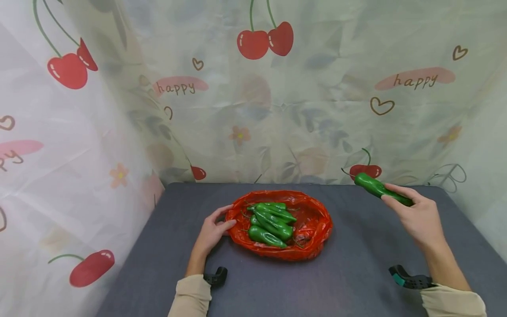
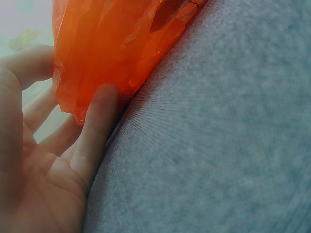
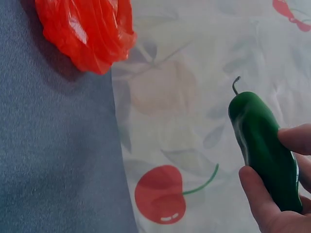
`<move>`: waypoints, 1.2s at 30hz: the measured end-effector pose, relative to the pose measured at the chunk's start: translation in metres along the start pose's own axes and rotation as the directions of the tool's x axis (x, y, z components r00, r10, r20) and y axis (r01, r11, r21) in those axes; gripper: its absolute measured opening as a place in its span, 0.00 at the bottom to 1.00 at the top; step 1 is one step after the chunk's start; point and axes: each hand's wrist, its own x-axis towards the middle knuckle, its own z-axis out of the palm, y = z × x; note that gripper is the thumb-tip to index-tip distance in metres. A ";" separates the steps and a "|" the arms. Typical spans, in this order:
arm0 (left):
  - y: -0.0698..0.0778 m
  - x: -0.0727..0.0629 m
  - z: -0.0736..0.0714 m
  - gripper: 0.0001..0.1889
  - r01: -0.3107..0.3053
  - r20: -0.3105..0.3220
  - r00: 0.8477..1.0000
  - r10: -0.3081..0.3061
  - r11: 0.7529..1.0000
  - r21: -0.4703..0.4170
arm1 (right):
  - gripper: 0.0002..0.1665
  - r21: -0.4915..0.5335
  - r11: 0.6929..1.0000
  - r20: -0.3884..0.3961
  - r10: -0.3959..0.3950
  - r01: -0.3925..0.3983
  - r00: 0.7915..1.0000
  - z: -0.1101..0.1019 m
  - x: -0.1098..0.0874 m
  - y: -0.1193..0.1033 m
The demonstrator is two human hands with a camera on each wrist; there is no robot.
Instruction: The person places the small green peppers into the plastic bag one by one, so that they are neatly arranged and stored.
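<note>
A red plastic bag point(image 1: 273, 253) lies with its mouth spread wide on the grey table, several green chili peppers point(image 1: 273, 224) piled in its left part. At the bag's left rim, my left hand point(image 1: 211, 231) holds the plastic between thumb and fingers; in the left wrist view the thumb point(image 2: 99, 121) lies against the orange-looking film. Off to the right and above the table, my right hand point(image 1: 421, 215) grips one green chili pepper point(image 1: 374, 186) by its lower end. Its thin stem points up and left, and the right wrist view shows the pepper point(image 3: 265, 145) pinched between thumb and fingers.
The dark grey table point(image 1: 273, 290) ends at a back edge against a hanging cloth point(image 1: 317, 123) printed with cherries and hearts. More of this cloth point(image 1: 79, 176) hangs along the left side. Black bands point(image 1: 217, 277) sit at both wrists.
</note>
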 end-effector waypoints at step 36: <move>-0.002 0.000 0.000 0.26 0.002 0.000 1.000 -0.002 1.000 -0.010 | 0.15 0.130 0.953 0.067 -0.284 0.274 0.956 0.057 -0.020 -0.058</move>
